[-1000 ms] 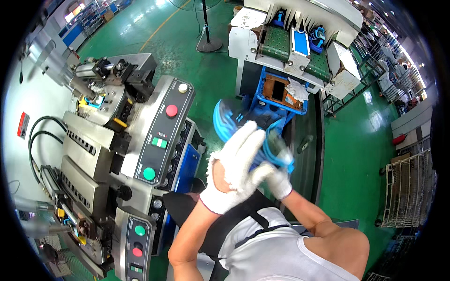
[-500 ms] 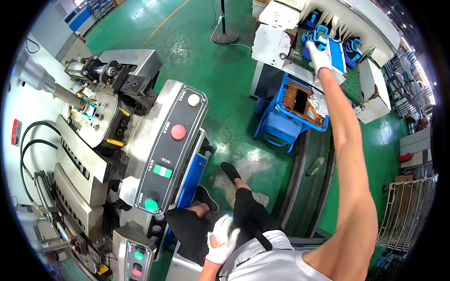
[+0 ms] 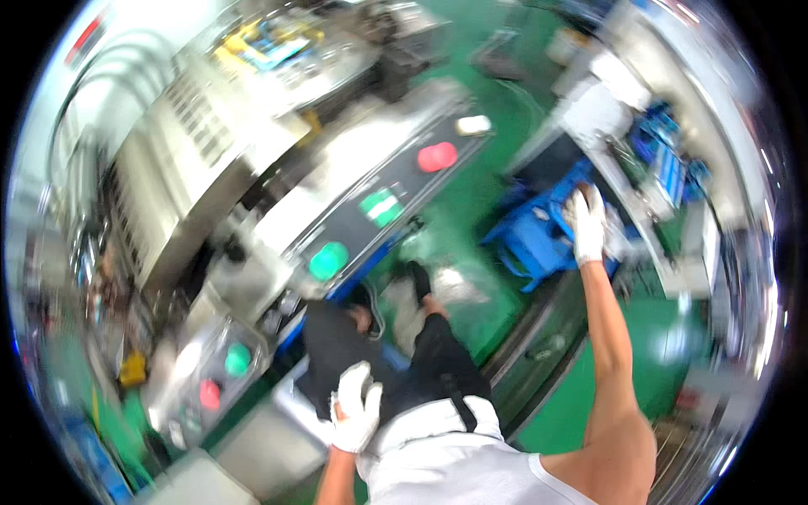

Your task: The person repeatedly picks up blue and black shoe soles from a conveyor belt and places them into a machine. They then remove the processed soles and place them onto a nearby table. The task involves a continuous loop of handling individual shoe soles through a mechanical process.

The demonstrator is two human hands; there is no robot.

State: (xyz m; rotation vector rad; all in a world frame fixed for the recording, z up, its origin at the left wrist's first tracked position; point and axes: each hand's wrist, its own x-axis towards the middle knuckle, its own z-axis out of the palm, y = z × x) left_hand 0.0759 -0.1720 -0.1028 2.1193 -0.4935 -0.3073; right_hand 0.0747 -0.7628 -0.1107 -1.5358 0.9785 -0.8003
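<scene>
My right hand (image 3: 587, 220), in a white glove, reaches out over a blue plastic stool (image 3: 539, 240) at the upper right. Brown shows at its fingertips, but motion blur hides whether the fingers grip anything. Clear plastic wrap (image 3: 621, 240) lies just right of the glove. Close to my lap is my left hand (image 3: 355, 411), also gloved in white, its fingers loosely bent and apart with nothing in them.
On the left stands a metal machine with a long control panel (image 3: 383, 189) bearing red and green buttons. A smaller button box (image 3: 210, 370) sits nearer. Blue parts (image 3: 661, 139) lie on the worktable at the upper right. A grooved metal rail (image 3: 539, 349) crosses the green floor.
My right hand has come back from the blue parts on the worktable to the blue stool. The whole view has turned, blurring the machine. My left hand stays by my lap.
</scene>
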